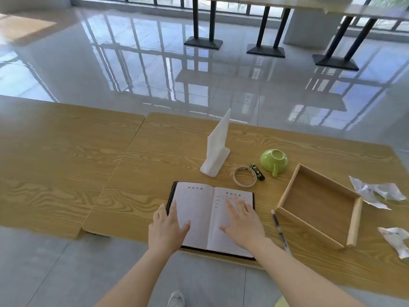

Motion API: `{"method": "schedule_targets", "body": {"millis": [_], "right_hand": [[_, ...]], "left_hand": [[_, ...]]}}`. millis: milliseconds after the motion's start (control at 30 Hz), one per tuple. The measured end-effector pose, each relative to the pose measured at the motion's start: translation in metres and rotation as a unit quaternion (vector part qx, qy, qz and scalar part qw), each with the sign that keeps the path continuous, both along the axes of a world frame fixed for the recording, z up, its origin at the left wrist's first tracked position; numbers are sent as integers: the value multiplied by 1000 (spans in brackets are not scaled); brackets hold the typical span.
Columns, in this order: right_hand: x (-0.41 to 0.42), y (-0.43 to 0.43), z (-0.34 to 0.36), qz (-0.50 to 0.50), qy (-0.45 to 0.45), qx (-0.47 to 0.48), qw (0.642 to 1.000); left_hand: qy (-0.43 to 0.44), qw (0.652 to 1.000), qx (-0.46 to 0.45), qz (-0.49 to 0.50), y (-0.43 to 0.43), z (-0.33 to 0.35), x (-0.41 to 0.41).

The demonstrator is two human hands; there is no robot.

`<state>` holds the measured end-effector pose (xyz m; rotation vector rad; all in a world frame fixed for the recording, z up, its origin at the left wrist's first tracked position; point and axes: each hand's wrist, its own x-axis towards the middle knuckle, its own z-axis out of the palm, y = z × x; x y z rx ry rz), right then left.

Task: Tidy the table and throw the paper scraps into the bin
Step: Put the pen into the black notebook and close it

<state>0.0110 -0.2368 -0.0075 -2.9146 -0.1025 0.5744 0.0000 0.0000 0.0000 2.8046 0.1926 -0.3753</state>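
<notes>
An open notebook [203, 209] with a black cover lies at the near edge of the wooden table [66, 165]. My left hand [167, 229] rests flat on its left page and cover edge, fingers apart. My right hand [242, 222] lies flat on the right page, fingers spread. Two crumpled paper scraps sit at the far right: one [376, 192] beyond the tray, another [396, 240] nearer me. No bin is in view.
An empty wooden tray [352, 191] stands right of the notebook, with a pen [279, 229] between them. Behind the notebook are a white sign stand [218, 147], a tape roll [245, 176], a small green-black tube [257, 172] and an upturned green cup [274, 161].
</notes>
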Motion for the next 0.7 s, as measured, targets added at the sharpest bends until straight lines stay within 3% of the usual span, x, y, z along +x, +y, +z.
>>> {"method": "schedule_targets", "body": {"millis": [133, 500, 700], "right_hand": [[-1, -2, -5, -17, 13, -4, 1000], [-2, -3, -16, -36, 37, -18, 999], [0, -5, -13, -43, 46, -4, 998]], "left_hand": [[43, 995, -39, 84, 6, -9, 3], [76, 982, -80, 155, 16, -12, 17], [6, 968, -182, 171, 21, 3, 16]]}}
